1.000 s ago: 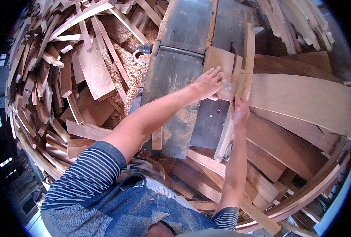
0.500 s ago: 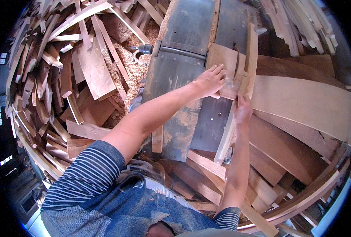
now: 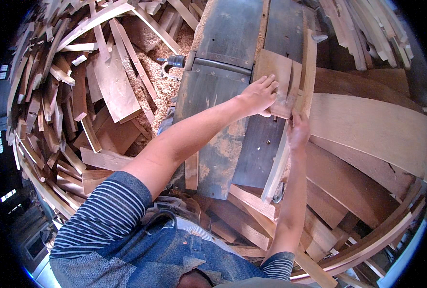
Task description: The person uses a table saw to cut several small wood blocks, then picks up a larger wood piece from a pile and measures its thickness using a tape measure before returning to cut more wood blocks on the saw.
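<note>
A heap of wood offcuts (image 3: 69, 103) lies left of a dusty metal tabletop (image 3: 218, 108). A wooden fence (image 3: 308, 72) edges its right side. Beside it, on the metal, lies a short brown board (image 3: 281, 72). The left hand (image 3: 260, 96) rests palm-down there, fingers together; the right hand (image 3: 298, 130) curls at the near end, whether pinching I cannot tell.

I see a board (image 3: 272, 65) on the surface (image 3: 213, 91), a rail (image 3: 310, 62) to its right, planks (image 3: 367, 125) farther right, scraps (image 3: 80, 91) left.
</note>
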Tool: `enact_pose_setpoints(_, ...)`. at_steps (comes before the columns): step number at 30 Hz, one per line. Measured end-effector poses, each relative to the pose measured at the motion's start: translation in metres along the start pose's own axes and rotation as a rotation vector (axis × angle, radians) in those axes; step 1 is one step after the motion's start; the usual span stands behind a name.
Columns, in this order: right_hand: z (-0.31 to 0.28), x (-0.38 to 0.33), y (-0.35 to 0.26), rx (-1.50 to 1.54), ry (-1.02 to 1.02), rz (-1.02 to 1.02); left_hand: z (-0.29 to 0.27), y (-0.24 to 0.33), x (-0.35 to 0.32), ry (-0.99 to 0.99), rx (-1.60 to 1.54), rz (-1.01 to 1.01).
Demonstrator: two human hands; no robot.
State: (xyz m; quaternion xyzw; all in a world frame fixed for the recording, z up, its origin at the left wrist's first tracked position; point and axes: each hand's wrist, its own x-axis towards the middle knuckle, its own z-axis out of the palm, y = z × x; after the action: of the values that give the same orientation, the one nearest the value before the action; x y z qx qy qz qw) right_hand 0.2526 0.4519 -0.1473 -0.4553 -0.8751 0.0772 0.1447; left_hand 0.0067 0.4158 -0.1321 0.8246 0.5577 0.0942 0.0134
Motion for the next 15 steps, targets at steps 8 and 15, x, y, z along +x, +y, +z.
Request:
enact_pose_setpoints(8, -0.003, 0.009, 0.001, 0.044, -0.021, 0.017, -0.004, -0.006, 0.005, -0.012, -0.006, -0.004)
enact_pose_setpoints(15, -0.004, 0.025, -0.003, 0.041, 0.001, -0.041, 0.001, -0.017, 0.011, 0.018, -0.006, -0.004)
